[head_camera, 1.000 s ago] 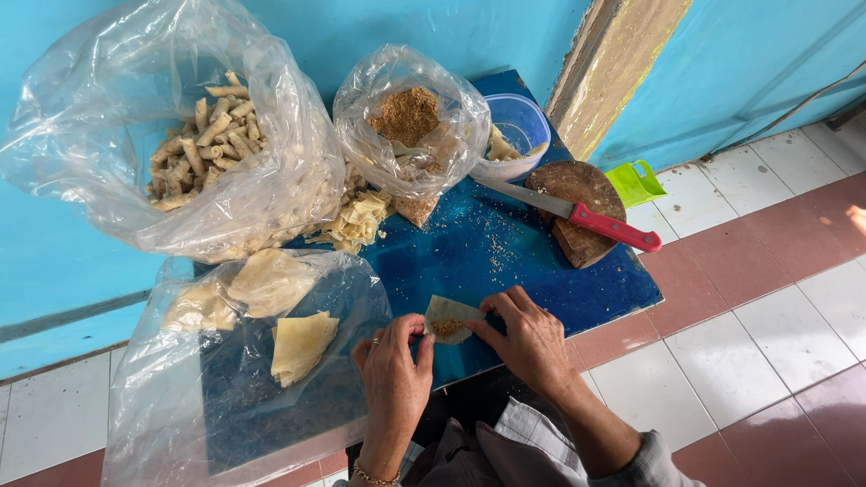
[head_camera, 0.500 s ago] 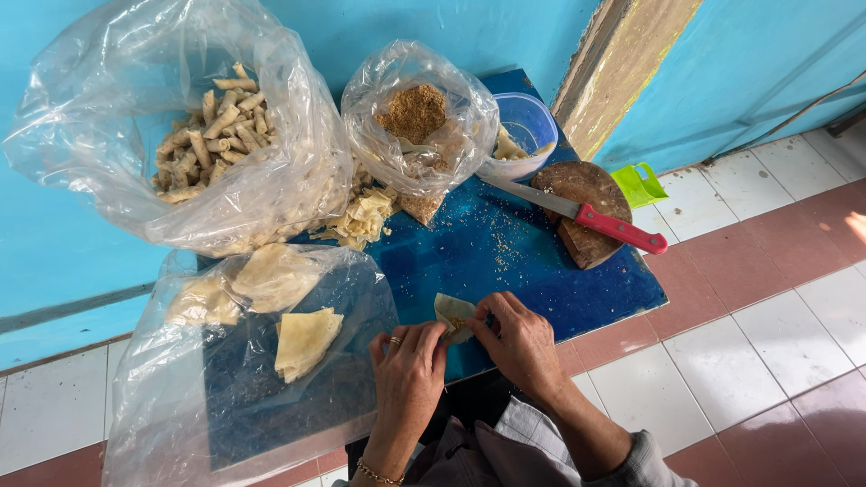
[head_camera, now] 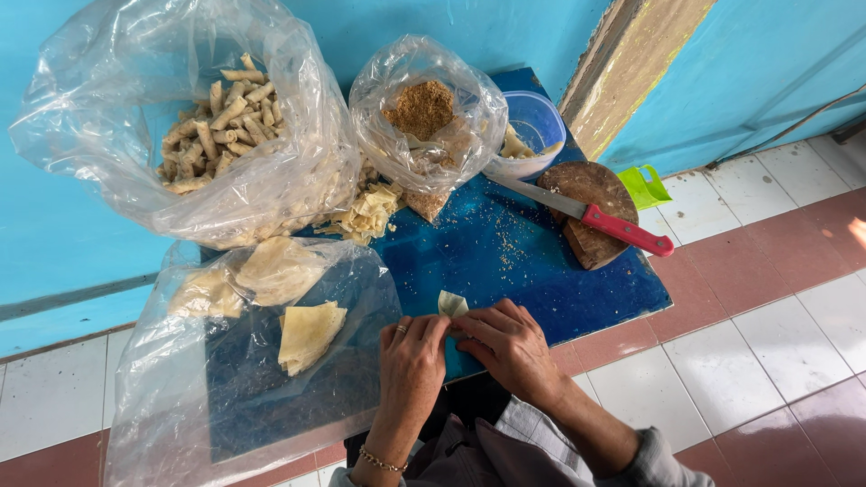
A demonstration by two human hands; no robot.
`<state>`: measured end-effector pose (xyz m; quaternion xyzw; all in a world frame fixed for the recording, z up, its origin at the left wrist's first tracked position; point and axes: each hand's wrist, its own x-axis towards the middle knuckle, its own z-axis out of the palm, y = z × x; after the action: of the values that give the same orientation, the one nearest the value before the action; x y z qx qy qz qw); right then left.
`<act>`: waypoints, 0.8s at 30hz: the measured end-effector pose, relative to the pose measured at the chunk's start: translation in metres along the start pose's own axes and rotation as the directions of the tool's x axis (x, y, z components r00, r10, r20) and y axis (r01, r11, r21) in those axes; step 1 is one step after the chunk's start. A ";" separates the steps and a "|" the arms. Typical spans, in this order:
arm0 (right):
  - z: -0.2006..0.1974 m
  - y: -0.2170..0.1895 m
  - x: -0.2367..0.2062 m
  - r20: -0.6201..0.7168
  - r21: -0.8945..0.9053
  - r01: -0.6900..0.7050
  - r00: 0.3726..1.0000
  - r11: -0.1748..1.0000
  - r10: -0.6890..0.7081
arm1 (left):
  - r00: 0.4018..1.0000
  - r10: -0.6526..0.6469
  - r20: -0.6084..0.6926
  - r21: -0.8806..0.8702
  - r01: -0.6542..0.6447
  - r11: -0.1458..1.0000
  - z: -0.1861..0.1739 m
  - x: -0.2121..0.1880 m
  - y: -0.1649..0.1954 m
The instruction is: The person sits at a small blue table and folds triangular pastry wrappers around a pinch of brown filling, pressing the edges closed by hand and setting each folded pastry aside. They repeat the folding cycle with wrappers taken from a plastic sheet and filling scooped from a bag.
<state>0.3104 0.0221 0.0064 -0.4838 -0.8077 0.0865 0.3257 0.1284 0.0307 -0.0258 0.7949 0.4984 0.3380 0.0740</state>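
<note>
Hands (head_camera: 410, 361) (head_camera: 510, 347) w/ wrapper (head_camera: 451, 304) on blue table (head_camera: 541, 271).

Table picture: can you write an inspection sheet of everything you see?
Surface: blue table, crumbs scattered.
Job's things: small pale wrapper pinched by left hand and right hand.
Clutter: bag of rolled sticks; bag of brown crumbs; bag of flat wrappers; plastic tub; red-handled knife on round wooden board; green scoop.
Hands: both on wrapper.
Cables: one along wall.
Surroundings: blue wall, tiled floor.
</note>
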 end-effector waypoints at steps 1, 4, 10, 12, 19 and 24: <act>0.001 0.001 0.003 -0.008 -0.001 0.040 0.999 0.999 -0.040 | 1.000 -0.012 0.004 0.000 0.012 1.000 -0.001 0.001 0.000; 0.001 0.008 0.014 0.034 -0.012 0.090 0.995 0.996 -0.090 | 0.988 -0.138 0.074 -0.062 0.142 0.988 -0.004 0.007 0.002; -0.003 0.035 0.055 0.317 0.203 -0.071 0.948 0.977 0.003 | 0.993 -0.099 0.063 -0.133 0.107 0.985 -0.012 0.014 0.002; -0.002 0.040 0.067 0.439 0.226 -0.180 0.896 0.957 0.065 | 0.982 -0.161 0.097 -0.144 0.174 0.974 -0.011 0.019 0.001; -0.012 0.023 0.044 0.138 0.049 0.141 0.980 0.989 -0.147 | 0.922 -0.333 0.198 -0.174 0.367 0.914 -0.012 0.036 0.005; -0.009 0.019 0.028 0.087 -0.040 0.193 0.978 0.980 -0.189 | 0.923 -0.354 0.151 -0.185 0.378 0.907 -0.016 0.033 0.010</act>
<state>0.3207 0.0536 0.0174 -0.4078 -0.8649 0.0555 0.2872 0.1348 0.0500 0.0059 0.6929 0.5949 0.3231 0.2480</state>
